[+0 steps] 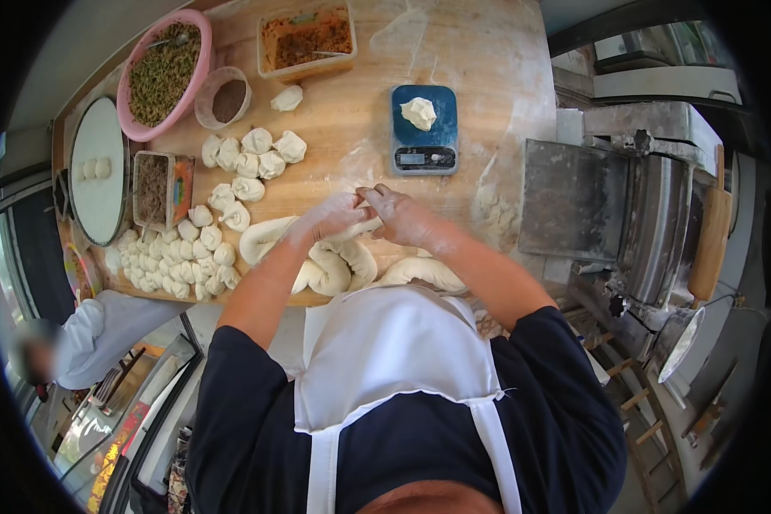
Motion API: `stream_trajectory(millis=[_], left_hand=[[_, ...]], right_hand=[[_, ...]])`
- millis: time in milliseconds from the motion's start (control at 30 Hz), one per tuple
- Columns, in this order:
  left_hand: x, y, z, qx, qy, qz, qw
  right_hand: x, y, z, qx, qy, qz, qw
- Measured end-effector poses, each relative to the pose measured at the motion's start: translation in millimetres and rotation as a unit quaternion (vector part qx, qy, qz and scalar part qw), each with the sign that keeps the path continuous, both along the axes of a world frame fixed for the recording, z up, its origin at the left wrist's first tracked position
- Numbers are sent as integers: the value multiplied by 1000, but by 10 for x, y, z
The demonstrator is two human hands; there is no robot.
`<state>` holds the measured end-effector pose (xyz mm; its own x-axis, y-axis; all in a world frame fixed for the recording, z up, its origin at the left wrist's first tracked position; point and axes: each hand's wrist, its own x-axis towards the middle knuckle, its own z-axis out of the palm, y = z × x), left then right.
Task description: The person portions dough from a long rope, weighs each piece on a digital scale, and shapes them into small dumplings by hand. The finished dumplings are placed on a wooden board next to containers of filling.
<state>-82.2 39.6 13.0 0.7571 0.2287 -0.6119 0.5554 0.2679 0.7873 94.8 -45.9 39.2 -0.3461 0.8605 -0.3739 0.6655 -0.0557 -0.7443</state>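
Note:
My left hand [336, 215] and my right hand [395, 213], both dusted with flour, meet over the table with their fingertips touching. Between them is the end of a thick dough rope [358, 276], which coils below on the table edge; the fingers partly hide the grip. Another stretch of dough [424, 273] lies under my right forearm, against the apron. Ahead of the hands, a digital kitchen scale [425, 160] carries a torn dough lump [418, 114]. Left of my hands, several larger dough pieces [247, 165] lie grouped beyond a dense cluster of small ones [180, 260].
Fillings stand in a pink basin [123, 106], a round tub [249, 103], and rectangular containers [308, 72] [181, 193]. A round white-lined tray [96, 209] holds dough balls. Right are a dough-rolling machine [658, 225] and a rolling pin [710, 244]. A person [96, 337] stands left.

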Motion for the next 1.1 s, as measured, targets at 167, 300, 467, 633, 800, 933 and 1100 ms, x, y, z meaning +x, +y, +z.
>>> stream_trajectory(millis=[167,300,467,633,800,933,1100], left_hand=[[3,-76,-178,105,26,-56,993],[160,-66,37,72,73,-89,991],[310,-380,254,98,51,-152,982],[289,-413,19,-58,24,83,995],[554,-287,94,43,38,54,997],[552,-293,-144,40,65,116,990],[416,-284,-523,-50,12,260,964]], right_hand=[[-81,-6,-219,33,-120,12,992],[-27,-77,-330,50,-162,-16,985],[443,-365,-770,54,-252,-8,966],[1246,-20,-687,89,0,-408,908],[1321,634,-760,79,113,-539,831],[921,874,-236,23,50,-305,951],[1054,831,-463,308,-129,-325,885]])
